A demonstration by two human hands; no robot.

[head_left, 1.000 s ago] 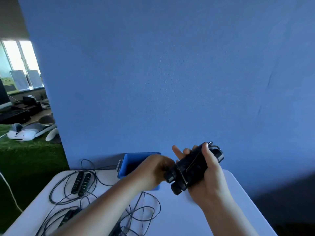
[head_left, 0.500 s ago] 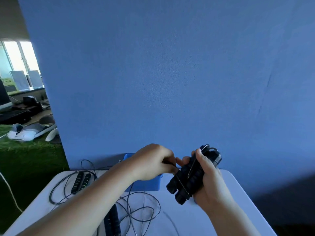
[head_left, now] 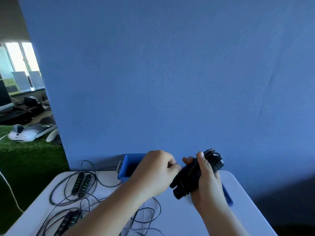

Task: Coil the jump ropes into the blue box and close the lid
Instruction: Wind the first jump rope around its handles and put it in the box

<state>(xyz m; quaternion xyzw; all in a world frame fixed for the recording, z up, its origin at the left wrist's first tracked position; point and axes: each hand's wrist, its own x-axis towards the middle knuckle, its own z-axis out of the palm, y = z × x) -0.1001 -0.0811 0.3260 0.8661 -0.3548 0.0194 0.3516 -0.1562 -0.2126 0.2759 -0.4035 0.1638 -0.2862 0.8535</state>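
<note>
My right hand [head_left: 208,182] grips a pair of black jump rope handles [head_left: 190,176], held tilted above the table. My left hand [head_left: 156,172] is pinched on the thin black cord beside those handles. The open blue box [head_left: 127,167] stands behind my left hand at the table's back edge, partly hidden. A blue lid [head_left: 227,195] lies flat under my right hand. Two more jump ropes lie loose on the left: one handle pair [head_left: 81,184] farther back, another [head_left: 67,223] near the front edge, cords tangled around them.
The white table [head_left: 179,217] is backed by a tall blue wall panel [head_left: 170,82]. Loose cord loops [head_left: 146,217] spread across the table's front middle. Left of the table are green turf and white objects on the floor.
My left hand moved up and to the right, from beneath the handles to beside them, pulling the cord. The right hand sank slightly with the handles.
</note>
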